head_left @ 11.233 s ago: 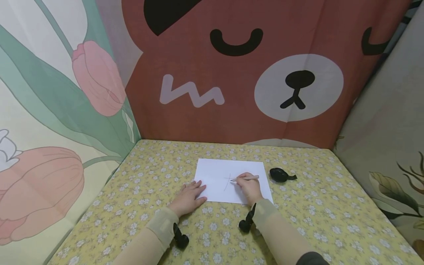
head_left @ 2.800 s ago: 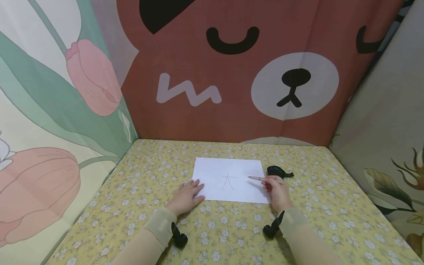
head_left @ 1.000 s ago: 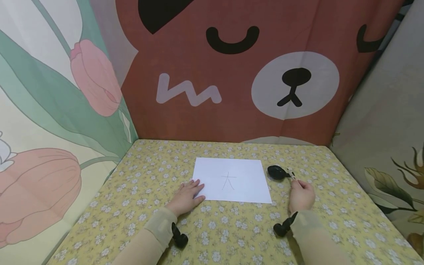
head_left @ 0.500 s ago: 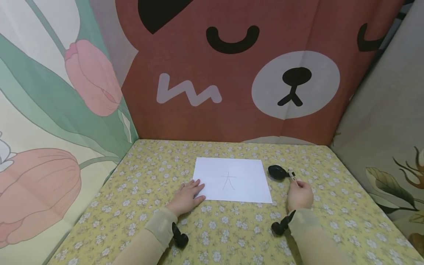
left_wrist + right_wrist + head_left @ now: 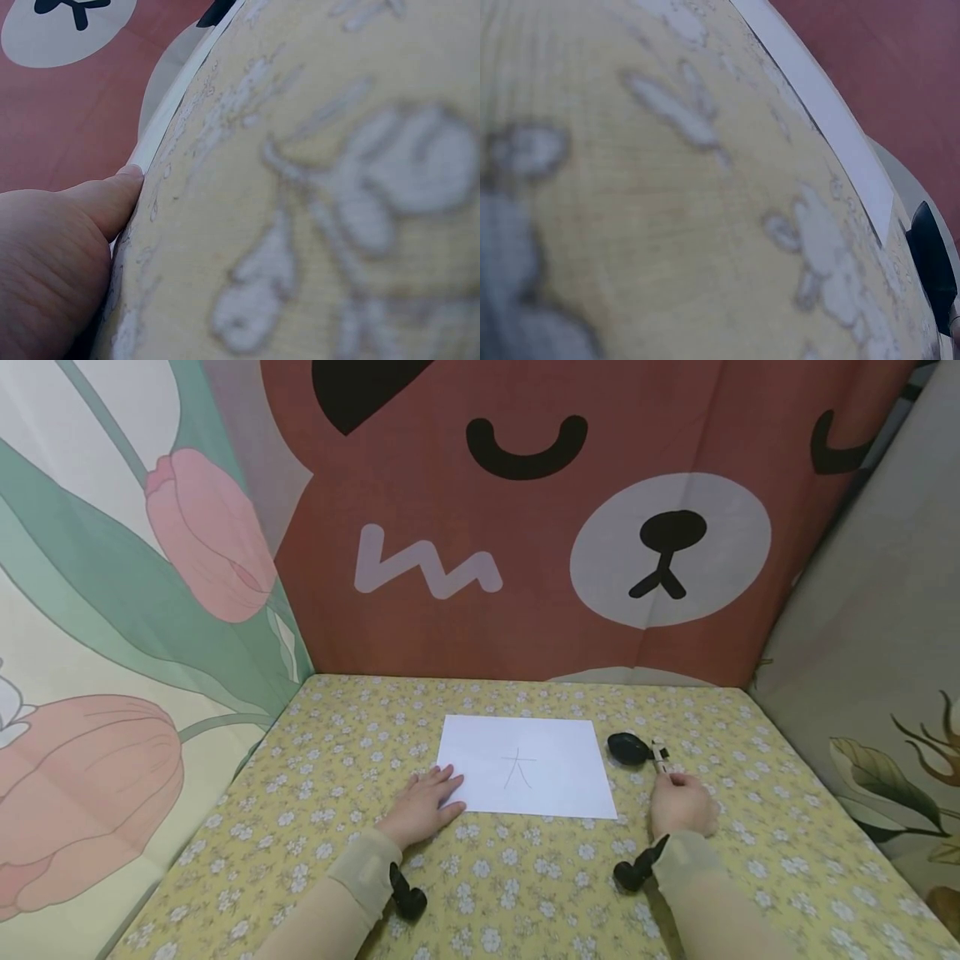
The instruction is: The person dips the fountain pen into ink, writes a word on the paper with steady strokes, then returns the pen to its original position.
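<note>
A white sheet of paper (image 5: 562, 777) lies on the table with a thin pencil drawing of crossing lines and two slanting legs, like the character 大. My left hand (image 5: 423, 806) rests flat on its lower left corner, fingers spread; in the left wrist view, the thumb (image 5: 105, 202) touches the paper's edge. Right of the sheet, my right hand (image 5: 682, 803) pinches a slim, pale pencil (image 5: 659, 760) with dark marks, pointing away from me. The pencil overlaps the tail of a glossy black rounded object (image 5: 627, 748). Most of the right hand's fingers are hidden behind its back.
A yellow flowered cloth (image 5: 360, 735) covers the table. Behind it hangs a brown bear-print curtain (image 5: 450, 643), with a tulip-print curtain (image 5: 225, 643) at left and a pale plant-print one (image 5: 862, 652) at right. Black wrist cameras (image 5: 408, 897) sit on both wrists.
Since the earliest frame, the last slanting stroke has appeared on the paper. My right hand has moved right, off the paper, to the black object with the pencil. The left hand has stayed put.
</note>
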`<act>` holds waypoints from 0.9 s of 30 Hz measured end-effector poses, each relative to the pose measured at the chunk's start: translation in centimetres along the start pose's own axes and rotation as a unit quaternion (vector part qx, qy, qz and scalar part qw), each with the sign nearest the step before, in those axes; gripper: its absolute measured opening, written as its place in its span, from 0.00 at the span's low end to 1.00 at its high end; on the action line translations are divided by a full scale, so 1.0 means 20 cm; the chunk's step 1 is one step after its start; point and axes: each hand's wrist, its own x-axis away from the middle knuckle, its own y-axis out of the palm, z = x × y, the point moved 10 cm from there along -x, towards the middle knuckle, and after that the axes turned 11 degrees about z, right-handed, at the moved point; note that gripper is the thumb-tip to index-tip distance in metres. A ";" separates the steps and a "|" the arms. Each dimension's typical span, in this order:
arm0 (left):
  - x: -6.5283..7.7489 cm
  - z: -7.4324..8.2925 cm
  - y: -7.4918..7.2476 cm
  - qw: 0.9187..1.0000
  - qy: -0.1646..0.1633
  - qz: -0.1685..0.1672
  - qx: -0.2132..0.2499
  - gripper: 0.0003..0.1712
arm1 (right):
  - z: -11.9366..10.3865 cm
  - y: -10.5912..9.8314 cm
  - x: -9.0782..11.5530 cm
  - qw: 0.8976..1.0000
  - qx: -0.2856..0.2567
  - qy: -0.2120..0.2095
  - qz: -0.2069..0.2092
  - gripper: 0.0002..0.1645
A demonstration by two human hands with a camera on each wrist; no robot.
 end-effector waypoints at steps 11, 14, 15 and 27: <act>0.00 0.00 0.00 1.000 -0.006 -0.003 -0.005 0.33 | -0.02 0.00 0.01 1.000 0.022 -0.020 -0.004 0.25; 0.00 0.00 0.00 1.000 -0.007 -0.003 -0.010 0.33 | -0.03 -0.01 0.01 0.999 0.026 -0.027 -0.002 0.25; 0.00 0.00 0.00 1.000 -0.006 -0.001 -0.010 0.33 | -0.03 -0.01 0.02 0.999 0.027 -0.029 0.000 0.25; -0.01 -0.02 0.02 1.000 -0.006 -0.005 -0.013 0.34 | -0.02 -0.02 0.02 1.000 0.016 -0.025 0.005 0.29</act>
